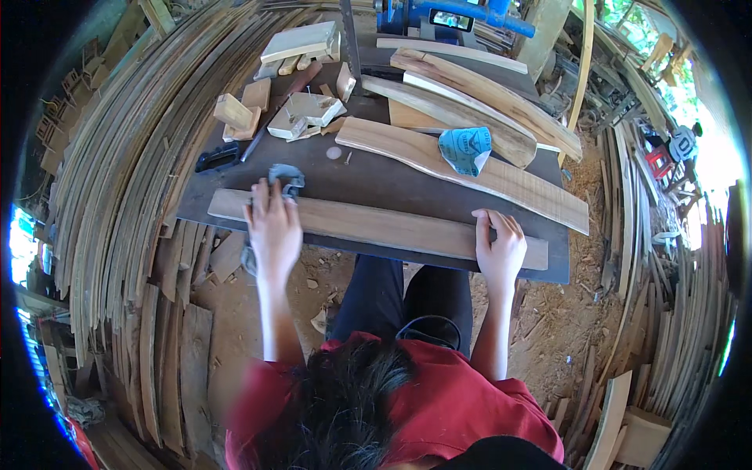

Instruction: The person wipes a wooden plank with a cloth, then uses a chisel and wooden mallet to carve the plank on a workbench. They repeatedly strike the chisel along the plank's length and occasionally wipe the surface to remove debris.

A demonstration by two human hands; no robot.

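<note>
A long, narrow wooden board (pixel 376 222) lies across the near edge of the dark table. Over its left part, my left hand (pixel 272 227) has its fingers reaching forward on a crumpled grey-blue piece, apparently sandpaper (pixel 288 177). This piece curls up past the fingertips, and its part beneath the hand is hidden. Near the board's right end, my right hand (pixel 501 243) has bent fingers pressed on the wood, holding it against the tabletop. Farther back, a blue printed sheet (pixel 467 150), folded or curled, rests on a wider curved plank (pixel 540 194).
Several shaped planks (pixel 486 94) lie at the back right of the table (pixel 345 168). Wood blocks (pixel 305 113) and a black-handled saw (pixel 218 157) sit at the left. A blue machine (pixel 454 16) stands behind. Stacked strips (pixel 133 157) flank the table's left.
</note>
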